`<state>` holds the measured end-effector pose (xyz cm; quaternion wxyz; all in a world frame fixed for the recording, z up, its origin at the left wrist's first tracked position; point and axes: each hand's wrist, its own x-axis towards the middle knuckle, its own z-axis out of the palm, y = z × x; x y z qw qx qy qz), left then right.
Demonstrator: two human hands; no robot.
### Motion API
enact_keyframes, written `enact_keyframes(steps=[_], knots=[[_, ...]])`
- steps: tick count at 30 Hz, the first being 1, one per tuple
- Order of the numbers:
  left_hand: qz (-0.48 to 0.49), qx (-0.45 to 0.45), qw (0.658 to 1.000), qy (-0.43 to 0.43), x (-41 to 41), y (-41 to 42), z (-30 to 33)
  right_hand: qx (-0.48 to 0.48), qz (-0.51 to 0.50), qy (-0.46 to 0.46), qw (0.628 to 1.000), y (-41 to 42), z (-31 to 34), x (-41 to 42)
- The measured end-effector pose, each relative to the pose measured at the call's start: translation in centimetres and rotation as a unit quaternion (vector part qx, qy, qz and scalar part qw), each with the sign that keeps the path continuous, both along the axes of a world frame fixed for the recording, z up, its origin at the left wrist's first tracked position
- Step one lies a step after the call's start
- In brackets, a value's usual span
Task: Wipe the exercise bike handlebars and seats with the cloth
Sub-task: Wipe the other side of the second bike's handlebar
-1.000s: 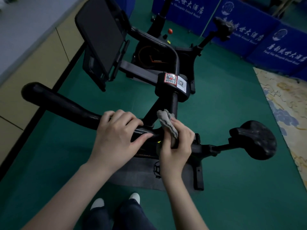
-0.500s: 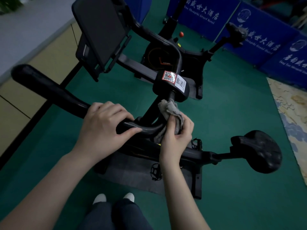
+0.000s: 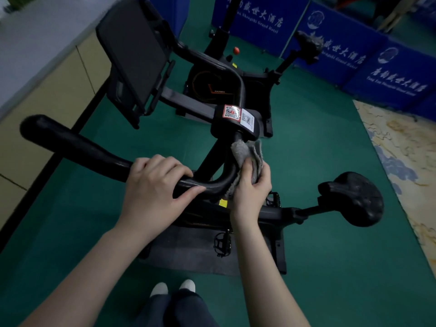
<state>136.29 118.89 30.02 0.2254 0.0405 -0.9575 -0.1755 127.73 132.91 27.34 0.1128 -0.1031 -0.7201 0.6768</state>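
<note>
A black exercise bike stands in front of me. Its near handlebar runs from the left end to a bend by the stem. My left hand grips this bar just left of the bend. My right hand holds a grey cloth wrapped against the bend, below the clamp with the QR stickers. The black seat sticks out to the right, apart from both hands. A dark screen sits on the far handlebar.
A second bike with its own seat stands behind. Blue banners line the back. A patterned carpet lies at the right, a beige wall at the left. A grey mat lies under the bike on the green floor.
My right hand has slid the cloth up along the bend toward the stem clamp. My left hand keeps its grip on the bar. The view has shifted slightly.
</note>
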Motion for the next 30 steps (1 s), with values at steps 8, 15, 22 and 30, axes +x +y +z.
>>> enact_keyframes(steps=[8, 15, 22, 30], knots=[[-0.009, -0.011, 1.0, -0.009, 0.0, 0.0, 0.3, -0.066, 0.001, -0.01, 0.998, 0.2, 0.0, 0.5], [0.004, -0.025, 1.0, -0.014, 0.1, 0.6, 0.3, -0.093, 0.061, -0.051, 0.992, 0.8, -0.2, -3.8], [0.052, -0.011, 0.998, -0.02, -0.5, 5.3, -0.2, -0.16, 0.094, -0.093, 0.978, 1.8, -0.9, -2.2], [0.108, 0.031, 0.994, -0.015, -1.2, 7.2, -1.0, -0.13, 0.116, -0.081, 0.981, 1.7, -0.9, -5.5]])
